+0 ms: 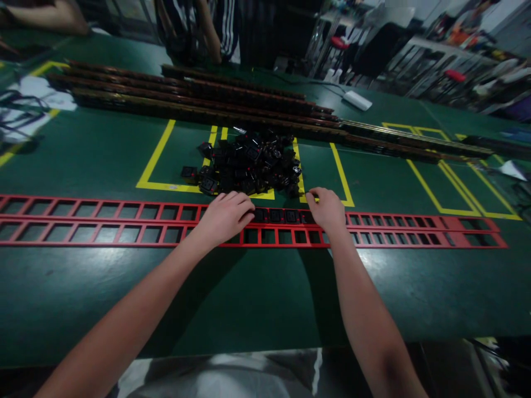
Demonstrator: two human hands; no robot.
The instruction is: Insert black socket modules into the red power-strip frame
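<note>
**Work item.** The far rail [124,210] is one of two red slotted rails lying side by side along the green surface [249,298]. The near rail [103,235] lies just in front of it. Whether the two touch cannot be told.

**Seated sockets [282,215].** A short row of black sockets fills the far rail's slots between the two hands. Every other visible slot in the far rail is open, as is every visible slot in the near rail.

**Left hand [226,215].** It lies palm down on the far rail at the left end of the row. The fingers [243,205] are close together and bent onto the rail. Whether they enclose a socket cannot be told.

**Right hand [327,209].** It rests on the far rail at the right end of the row. The fingers are curled, with the tips at the rail's far edge. Anything they hold is hidden.

**Pile [249,163].** Loose black sockets lie just beyond the far rail, behind the hands and across yellow tape lines [157,155].

**Further beyond the far rail.**
- A stack of long dark rails [186,94].
- A white block [357,99].
- Another person [224,27] at the surface's far edge.

**Step in hand (judgement).** Sockets are being pressed home in the far rail, and the row is only part-filled.

**Next move calls for:**
- one socket from the pile, turned to match the seated ones;
- the socket set square over an open slot adjoining the row;
- even pressure until it sits flush;
- the other hand steadying the rail against sliding.
</note>
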